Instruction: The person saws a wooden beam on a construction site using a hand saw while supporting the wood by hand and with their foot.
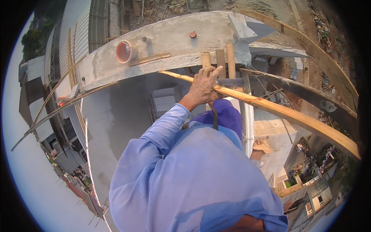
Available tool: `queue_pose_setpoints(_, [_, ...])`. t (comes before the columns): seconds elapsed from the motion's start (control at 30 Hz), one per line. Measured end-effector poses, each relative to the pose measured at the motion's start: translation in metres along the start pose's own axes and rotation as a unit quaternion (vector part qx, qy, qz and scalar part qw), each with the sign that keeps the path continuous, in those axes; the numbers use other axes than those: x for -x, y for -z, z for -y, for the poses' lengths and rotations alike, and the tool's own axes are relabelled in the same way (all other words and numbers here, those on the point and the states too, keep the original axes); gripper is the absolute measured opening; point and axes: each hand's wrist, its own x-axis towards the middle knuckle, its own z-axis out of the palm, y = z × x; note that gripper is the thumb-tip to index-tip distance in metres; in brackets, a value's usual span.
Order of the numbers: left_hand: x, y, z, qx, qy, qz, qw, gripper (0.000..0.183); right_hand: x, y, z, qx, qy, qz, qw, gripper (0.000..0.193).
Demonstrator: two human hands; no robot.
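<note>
My left hand (202,86) is closed around a long, pale wooden strip (288,112). The strip's narrow end points up and left, and the other end runs off to the lower right. Just right of my fingers, a short dark bar (230,81) lies close to the strip; what it belongs to is hidden. My right hand (258,144), partly covered by my blue-sleeved body, is lower down on the right. Its fingers are bent against a flat tan piece (264,147) whose kind I cannot make out.
A grey concrete ledge (174,38) crosses ahead, bearing an orange pipe end (125,52) and a small red-rimmed round object (193,34). Upright wooden pieces (220,62) stand against its edge. A curved dark beam (305,91) spans the right. Far below are rooftops and rubble.
</note>
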Motion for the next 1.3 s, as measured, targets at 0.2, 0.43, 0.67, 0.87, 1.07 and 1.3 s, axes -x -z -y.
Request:
queue_pose_setpoints(0.2, [-0.01,-0.001,0.008,-0.032,-0.075,0.168,0.982,0.048,0.002,-0.032,-0.011,0.009,-0.014,-0.064,0.998,0.045])
queue_pose_setpoints(0.43, [-0.019,0.009,0.0,-0.037,-0.036,0.263,0.963,0.044,-0.006,-0.054,-0.02,0.001,-0.026,-0.079,0.997,0.047])
queue_pose_setpoints(0.67, [-0.031,0.012,0.01,-0.034,-0.08,0.331,0.94,0.054,-0.017,-0.063,-0.037,-0.021,-0.029,-0.078,0.996,0.049])
queue_pose_setpoints(0.87, [-0.084,0.053,0.018,0.048,-0.103,0.515,0.85,0.075,-0.023,-0.063,-0.062,-0.071,0.012,-0.074,0.995,0.05])
queue_pose_setpoints(1.07, [-0.176,0.022,0.044,0.01,-0.186,0.653,0.734,0.053,-0.009,-0.039,-0.097,-0.177,0.125,-0.078,0.973,0.052])
queue_pose_setpoints(1.3, [-0.211,-0.09,0.035,-0.003,-0.454,0.59,0.667,0.029,0.046,-0.031,-0.155,-0.256,0.275,-0.107,0.921,0.055])
